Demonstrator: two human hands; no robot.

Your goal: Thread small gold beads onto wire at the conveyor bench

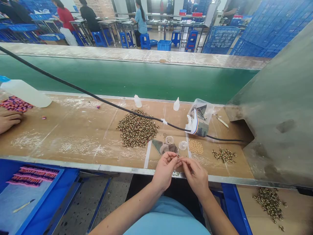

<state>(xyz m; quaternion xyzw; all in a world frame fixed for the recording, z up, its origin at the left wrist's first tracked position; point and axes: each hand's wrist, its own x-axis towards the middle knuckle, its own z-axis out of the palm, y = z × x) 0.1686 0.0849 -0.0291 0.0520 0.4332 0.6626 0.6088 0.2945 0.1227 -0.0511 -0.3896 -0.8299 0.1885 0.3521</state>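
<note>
My left hand (164, 170) and my right hand (195, 174) meet above the front edge of the table (73, 125). The fingers of my left hand (172, 157) and the fingers of my right hand (186, 162) are closed narrow, and they pinch a tiny brown piece (178, 157) between them. It is too small for me to tell its exact kind. Just behind my hands stand 2 small clear cups (169, 140), beside a dark folded sheet (163, 147). To the right lie a heap of tan beads (195, 147) and a small pile of striped beads (224, 155). To the left is a large heap of striped beads (137, 128). Farther back are 2 plastic squeeze bottles (138, 101) and a clear plastic box (200, 117). A black cable (122, 109) crosses above the table. At the far left, the hand of another person (9, 121) lies near a group of pink beads (16, 104).
</note>
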